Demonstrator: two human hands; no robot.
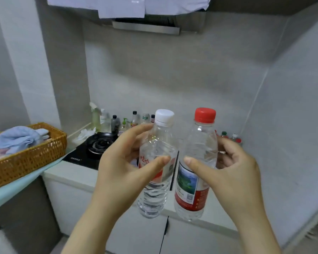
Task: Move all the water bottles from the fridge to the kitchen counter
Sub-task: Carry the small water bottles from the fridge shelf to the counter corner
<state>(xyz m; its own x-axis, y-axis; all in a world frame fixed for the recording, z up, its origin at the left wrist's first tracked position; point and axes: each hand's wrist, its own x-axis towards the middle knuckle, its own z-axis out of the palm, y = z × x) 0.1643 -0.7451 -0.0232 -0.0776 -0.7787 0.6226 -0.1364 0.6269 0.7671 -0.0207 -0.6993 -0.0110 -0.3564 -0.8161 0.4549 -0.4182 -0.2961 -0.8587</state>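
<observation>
**Two bottles in the air, near the counter's edge**

The left hand [121, 167] is wrapped around the upper body of the white-capped water bottle [154, 198], thumb in front and fingers behind. The right hand [228, 171] holds the red-capped water bottle [190, 193] the same way. Both bottles are upright, side by side and almost touching. They hang above the near edge of the kitchen counter [72, 173] and are not yet set down. The fridge is out of view.

The main risk is probably landing a base half off that near edge, so the bottle tips toward the floor. Each hand holds high on thin plastic, so the full lower half could swing or slip. Lowering both together could knock one against the other. Setting down too far left would meet the gas burner [99, 143], and reaching too far back would disturb the row of small bottles [125, 121].
</observation>
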